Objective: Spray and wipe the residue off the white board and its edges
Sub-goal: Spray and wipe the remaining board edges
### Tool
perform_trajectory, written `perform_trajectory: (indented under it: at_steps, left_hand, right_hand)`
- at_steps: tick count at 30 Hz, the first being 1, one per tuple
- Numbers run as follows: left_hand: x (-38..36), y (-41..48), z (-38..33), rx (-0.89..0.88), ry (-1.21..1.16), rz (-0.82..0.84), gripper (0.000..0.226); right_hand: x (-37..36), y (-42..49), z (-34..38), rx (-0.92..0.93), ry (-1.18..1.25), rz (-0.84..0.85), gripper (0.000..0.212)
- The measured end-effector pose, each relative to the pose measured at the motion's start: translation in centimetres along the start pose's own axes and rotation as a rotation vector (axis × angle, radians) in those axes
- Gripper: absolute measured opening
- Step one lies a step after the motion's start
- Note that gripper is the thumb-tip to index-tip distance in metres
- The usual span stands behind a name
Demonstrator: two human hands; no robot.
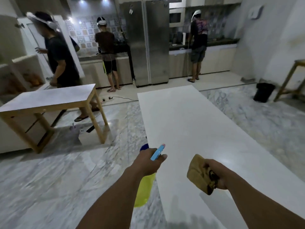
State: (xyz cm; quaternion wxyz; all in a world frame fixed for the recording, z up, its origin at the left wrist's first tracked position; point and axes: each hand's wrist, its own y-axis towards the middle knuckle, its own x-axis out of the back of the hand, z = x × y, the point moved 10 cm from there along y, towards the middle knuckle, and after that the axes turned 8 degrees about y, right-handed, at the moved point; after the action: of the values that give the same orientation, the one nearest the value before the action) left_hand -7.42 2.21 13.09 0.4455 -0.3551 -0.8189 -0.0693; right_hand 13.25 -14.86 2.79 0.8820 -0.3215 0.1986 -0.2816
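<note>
A long white board (189, 129) lies flat on the marble floor and runs away from me. My left hand (149, 161) grips a spray bottle (145, 189) with a yellow-green body and a blue nozzle, held above the board's near left edge. The nozzle points forward over the board. My right hand (214, 174) holds a folded tan cloth (199, 174) with dark stains, raised above the board's near part. The board's surface looks plain white from here.
A wooden table (49, 100) with a white top stands to the left. A black bin (263, 92) and a wooden stool (290, 78) are at the right. Three people stand farther back, near the kitchen counters and a steel fridge (145, 43).
</note>
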Motion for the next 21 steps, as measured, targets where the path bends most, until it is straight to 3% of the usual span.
perform_trajectory:
  at_steps: [10,14,21]
  left_hand:
    - [-7.9,12.3,-8.8,-0.406,0.065,0.314,0.048]
    - [-10.6,15.3,-10.6,-0.483,0.004,0.428,0.046]
    - [-17.3,14.1,-11.4,-0.697,0.012,0.574,0.035]
  right_hand:
    - [7.6,-1.2,1.0,0.009,0.210,-0.393,0.016]
    - [8.2,-2.6,-1.1,-0.041,0.286,-0.508,0.028]
    - [5.7,-5.0,-9.4,-0.152,0.489,-0.636,0.019]
